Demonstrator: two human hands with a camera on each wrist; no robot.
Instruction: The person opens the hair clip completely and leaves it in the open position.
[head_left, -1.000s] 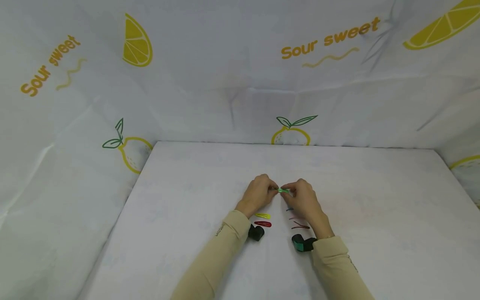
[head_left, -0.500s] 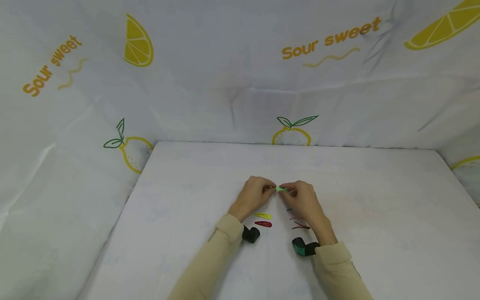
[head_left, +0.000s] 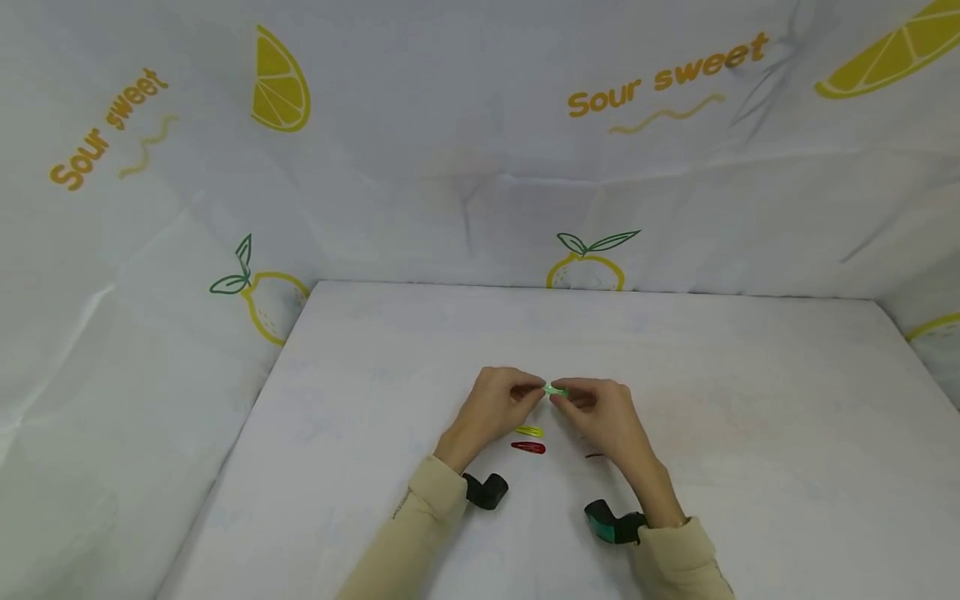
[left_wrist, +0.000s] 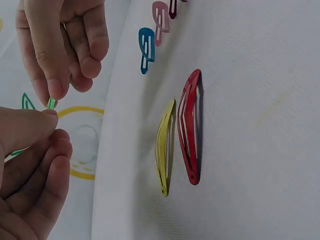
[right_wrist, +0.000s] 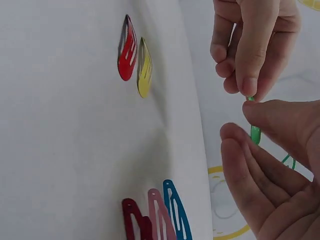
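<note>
In the head view my left hand and right hand meet over the table, fingertips almost touching. Between them is a small green snap hair clip, its one end pinched by my left thumb and forefinger. My right thumb and forefinger pinch the other end, and the green body shows beside the right thumb in the right wrist view. Fingers cover much of it. Below the left hand lie a yellow hair clip and a red hair clip, side by side.
Near the right hand lie a blue hair clip, a pink hair clip and a dark red hair clip in a row. A black wrist device sits at the left cuff, a black-and-green one at the right. White printed cloth rises behind the table.
Both hands have drawn slightly toward the person and left, still pinching the green hair clip. In the head view the right hand now hides the blue and pink hair clips.
</note>
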